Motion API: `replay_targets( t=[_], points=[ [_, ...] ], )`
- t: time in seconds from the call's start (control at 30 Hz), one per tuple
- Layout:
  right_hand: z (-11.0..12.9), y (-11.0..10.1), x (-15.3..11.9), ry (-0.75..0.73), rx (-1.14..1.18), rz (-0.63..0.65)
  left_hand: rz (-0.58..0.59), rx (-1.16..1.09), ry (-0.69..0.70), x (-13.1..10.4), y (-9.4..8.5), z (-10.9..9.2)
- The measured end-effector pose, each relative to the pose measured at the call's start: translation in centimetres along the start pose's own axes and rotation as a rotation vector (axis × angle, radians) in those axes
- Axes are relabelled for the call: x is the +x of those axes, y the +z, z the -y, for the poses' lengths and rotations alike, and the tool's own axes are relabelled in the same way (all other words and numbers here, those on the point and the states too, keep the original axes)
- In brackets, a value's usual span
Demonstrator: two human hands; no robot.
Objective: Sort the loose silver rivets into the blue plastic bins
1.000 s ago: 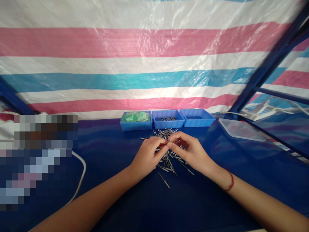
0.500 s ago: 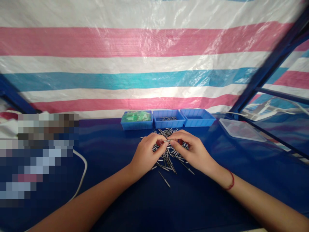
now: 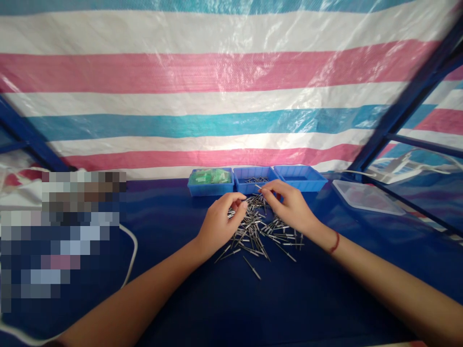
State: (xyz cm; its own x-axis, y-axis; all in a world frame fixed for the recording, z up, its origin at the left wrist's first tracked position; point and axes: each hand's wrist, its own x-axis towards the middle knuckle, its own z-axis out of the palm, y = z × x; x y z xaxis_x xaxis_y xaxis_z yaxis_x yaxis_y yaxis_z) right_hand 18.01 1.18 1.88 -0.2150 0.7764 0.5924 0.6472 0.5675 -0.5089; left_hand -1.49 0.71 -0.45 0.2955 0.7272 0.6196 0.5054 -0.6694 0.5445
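a slim metal rivet (image 3: 258, 186) sits at the fingertips of the right hand (image 3: 288, 205), its grip pinched closed on it, just in front of the middle blue tray (image 3: 248, 188). the left hand (image 3: 219, 224) hangs beside the heap, thumb and forefinger nearly meeting; whether that grip has anything in it, i cannot tell. below and between the hands, a loose heap of rivets (image 3: 249, 231) spreads over the dark blue counter (image 3: 307, 299), with a single rivet (image 3: 252, 268) lying apart on the near side. the middle tray holds a few more rivets. on its left stands a blue tray (image 3: 213, 191) with green packets (image 3: 211, 175), on its right another blue tray (image 3: 304, 184). farther right lies a clear plastic lid (image 3: 367, 197); a white cable (image 3: 135, 248) curves along the left. behind everything hangs a striped sheet (image 3: 217, 103).
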Motion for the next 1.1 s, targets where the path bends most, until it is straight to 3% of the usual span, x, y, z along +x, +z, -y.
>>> replay_targets(
  t=[0.17,0.27,0.43,0.53,0.7,0.87,1.1],
  points=[
    [-2.8,0.8,3.8,-0.049,-0.277,-0.037,0.081,0.045,0.011,0.6,-0.2,1.7],
    [-3.6,1.3,4.4,-0.061,-0.375,-0.025,0.15,0.099,0.028,0.6,-0.4,2.0],
    [-3.4,0.8,2.1,-0.065,-0.307,-0.024,0.343,0.235,0.162,0.8,-0.8,1.9],
    [-3.4,0.3,0.1,-0.026,-0.242,0.015,0.401,0.301,0.213,0.8,-0.8,1.9],
    [-3.8,0.4,-1.4,0.048,-0.176,0.042,0.447,0.391,0.179,1.2,-0.9,1.6],
    [-3.1,0.5,-1.5,0.027,-0.116,0.066,0.475,0.428,0.093,1.7,-1.0,1.5],
    [-2.5,-0.2,-1.8,0.018,-0.063,0.07,0.56,0.467,0.105,2.5,-0.6,0.7]
  ],
)
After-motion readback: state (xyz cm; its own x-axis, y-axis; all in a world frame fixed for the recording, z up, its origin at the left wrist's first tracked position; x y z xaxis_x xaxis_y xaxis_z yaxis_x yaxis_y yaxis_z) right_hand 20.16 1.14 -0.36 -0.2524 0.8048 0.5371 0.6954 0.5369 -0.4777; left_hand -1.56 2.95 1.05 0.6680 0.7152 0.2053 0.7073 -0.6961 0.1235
